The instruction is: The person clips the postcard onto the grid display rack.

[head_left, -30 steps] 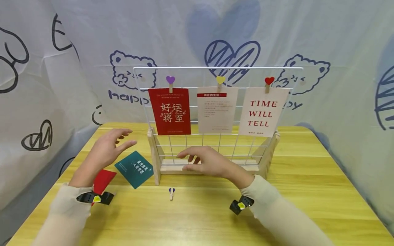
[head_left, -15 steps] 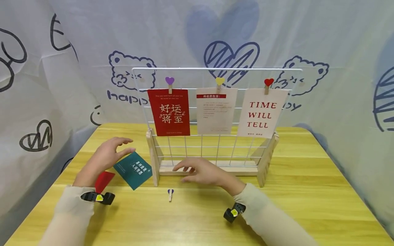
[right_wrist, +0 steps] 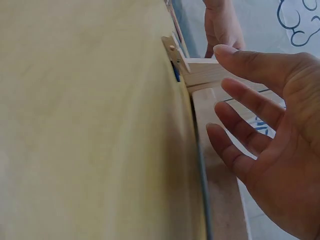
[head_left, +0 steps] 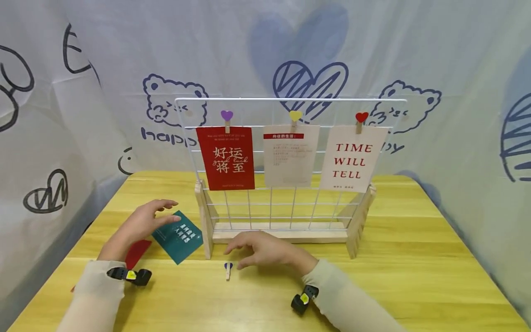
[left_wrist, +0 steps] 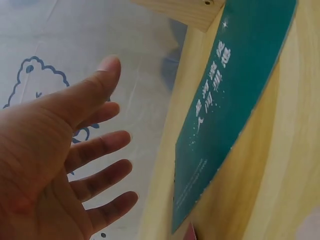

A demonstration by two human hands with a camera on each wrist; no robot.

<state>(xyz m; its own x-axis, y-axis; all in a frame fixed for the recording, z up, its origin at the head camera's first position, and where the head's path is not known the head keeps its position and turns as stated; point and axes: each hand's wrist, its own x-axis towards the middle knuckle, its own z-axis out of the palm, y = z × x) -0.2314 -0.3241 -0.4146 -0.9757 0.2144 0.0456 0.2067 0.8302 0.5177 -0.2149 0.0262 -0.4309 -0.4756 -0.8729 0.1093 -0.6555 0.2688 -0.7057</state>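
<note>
On the tabletop (head_left: 415,263), a white wire rack (head_left: 315,237) is being held upright by wooden feet. In front of the rack, near its left foot, a small wooden peg (head_left: 227,273) is being supported flat on the wood, its blue-violet heart facing down. Just in front of the rack's base bar, the right hand (head_left: 265,251) is being held near that peg, fingers loosely bent, thumb parted from them. To the left of the rack, the left hand (head_left: 141,226) is being held above a teal card (head_left: 180,240), thumb and fingers apart; a gap from the card is being shown in the left wrist view. Farther left of the rack, a red card (head_left: 136,255) is being partly hidden by the left wrist. On the rack, three cards are being held by heart clips: a red lettered card (head_left: 232,182) at left, a cream text card (head_left: 292,159) in the middle, a "TIME WILL TELL" card (head_left: 350,159) at right. Behind the rack, a pale curtain (head_left: 207,46) is being displayed.
</note>
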